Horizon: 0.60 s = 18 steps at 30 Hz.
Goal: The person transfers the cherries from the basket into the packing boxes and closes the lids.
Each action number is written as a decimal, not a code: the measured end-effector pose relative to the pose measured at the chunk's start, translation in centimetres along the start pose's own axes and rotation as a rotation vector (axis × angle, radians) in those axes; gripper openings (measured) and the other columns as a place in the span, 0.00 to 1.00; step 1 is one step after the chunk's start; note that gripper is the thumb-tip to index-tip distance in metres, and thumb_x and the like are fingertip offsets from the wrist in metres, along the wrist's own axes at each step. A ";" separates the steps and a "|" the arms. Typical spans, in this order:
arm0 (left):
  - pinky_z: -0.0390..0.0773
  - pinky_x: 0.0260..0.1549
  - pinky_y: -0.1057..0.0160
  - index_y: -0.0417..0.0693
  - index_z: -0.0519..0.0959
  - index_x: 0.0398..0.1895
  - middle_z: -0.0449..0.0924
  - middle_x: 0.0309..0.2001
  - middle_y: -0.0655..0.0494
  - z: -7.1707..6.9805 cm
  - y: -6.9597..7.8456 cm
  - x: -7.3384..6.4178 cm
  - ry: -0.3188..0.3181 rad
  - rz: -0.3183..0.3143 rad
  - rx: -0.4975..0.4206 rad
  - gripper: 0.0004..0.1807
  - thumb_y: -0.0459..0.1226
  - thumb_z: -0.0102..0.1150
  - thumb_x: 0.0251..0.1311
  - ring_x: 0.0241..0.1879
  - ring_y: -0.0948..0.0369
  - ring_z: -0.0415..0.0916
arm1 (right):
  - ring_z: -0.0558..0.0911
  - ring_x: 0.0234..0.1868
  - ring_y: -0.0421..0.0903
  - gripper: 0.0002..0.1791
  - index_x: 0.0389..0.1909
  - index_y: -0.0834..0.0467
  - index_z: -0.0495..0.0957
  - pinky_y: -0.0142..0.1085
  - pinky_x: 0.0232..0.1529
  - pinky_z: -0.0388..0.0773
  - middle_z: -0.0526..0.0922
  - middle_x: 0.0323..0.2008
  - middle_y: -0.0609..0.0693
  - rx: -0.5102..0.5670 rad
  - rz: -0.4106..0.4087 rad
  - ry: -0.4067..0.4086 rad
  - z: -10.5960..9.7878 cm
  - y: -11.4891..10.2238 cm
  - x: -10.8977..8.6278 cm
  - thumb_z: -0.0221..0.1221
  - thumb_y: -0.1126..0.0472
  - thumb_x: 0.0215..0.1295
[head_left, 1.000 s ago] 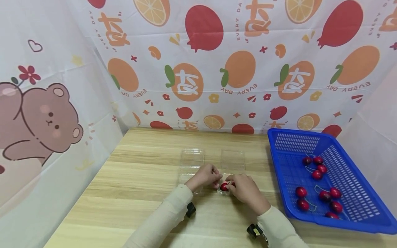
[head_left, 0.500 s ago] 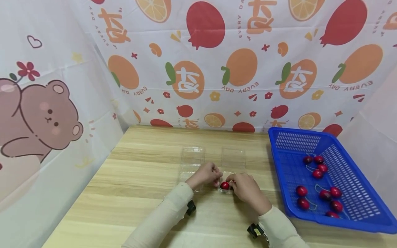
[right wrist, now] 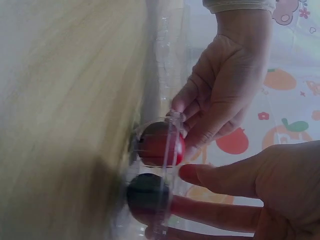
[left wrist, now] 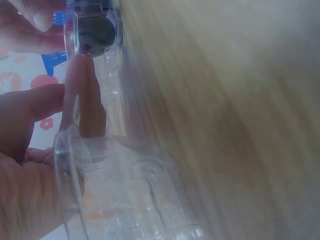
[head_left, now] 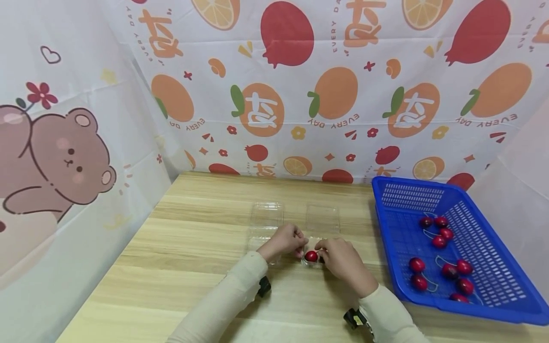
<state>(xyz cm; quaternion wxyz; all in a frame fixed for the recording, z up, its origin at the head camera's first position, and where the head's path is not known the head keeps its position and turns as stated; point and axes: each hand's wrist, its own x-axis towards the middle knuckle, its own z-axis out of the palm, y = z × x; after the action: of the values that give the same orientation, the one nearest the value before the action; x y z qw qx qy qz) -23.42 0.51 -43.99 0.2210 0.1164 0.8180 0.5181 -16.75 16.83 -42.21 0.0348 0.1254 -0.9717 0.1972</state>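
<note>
In the head view a small clear plastic box (head_left: 310, 263) sits on the table with a red cherry (head_left: 311, 256) in it. The right wrist view shows two cherries inside, a red one (right wrist: 159, 143) and a darker one (right wrist: 147, 197). My left hand (head_left: 286, 242) pinches the box's near-left rim with its fingertips. At the other side my right hand (head_left: 342, 261) reaches over the box. Its fingers are fairly straight and touch around the darker cherry, with the thumb (right wrist: 220, 177) apart above the rim. The right fingertips are partly hidden behind the box wall.
A blue basket (head_left: 388, 267) with several cherries (head_left: 419, 282) stands at the right. Another clear box (head_left: 267, 214) lies open behind and beside my left hand. The pinned-back lid (head_left: 322, 218) lies flat behind the box. Printed cloth (head_left: 296, 105) hangs behind the wooden table (head_left: 180, 247).
The right fingers have drawn slightly right, away from the red cherry, which now shows more fully in the box. The left hand stays at the rim. The head view has shifted slightly.
</note>
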 end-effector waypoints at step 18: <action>0.86 0.23 0.62 0.34 0.77 0.29 0.80 0.21 0.46 0.0 -0.2 0.2 0.007 0.015 0.013 0.07 0.30 0.58 0.63 0.15 0.63 0.76 | 0.81 0.29 0.36 0.04 0.34 0.53 0.85 0.26 0.28 0.80 0.85 0.30 0.42 0.207 -0.123 0.000 -8.0 -2.5 -2.7 0.62 0.61 0.64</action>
<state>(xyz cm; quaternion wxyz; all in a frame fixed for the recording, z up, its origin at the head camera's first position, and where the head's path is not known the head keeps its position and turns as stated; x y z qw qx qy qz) -23.60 0.55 -44.22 0.2134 0.1225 0.8213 0.5147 -13.33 18.37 -34.20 0.0340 0.1879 -0.9366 0.2938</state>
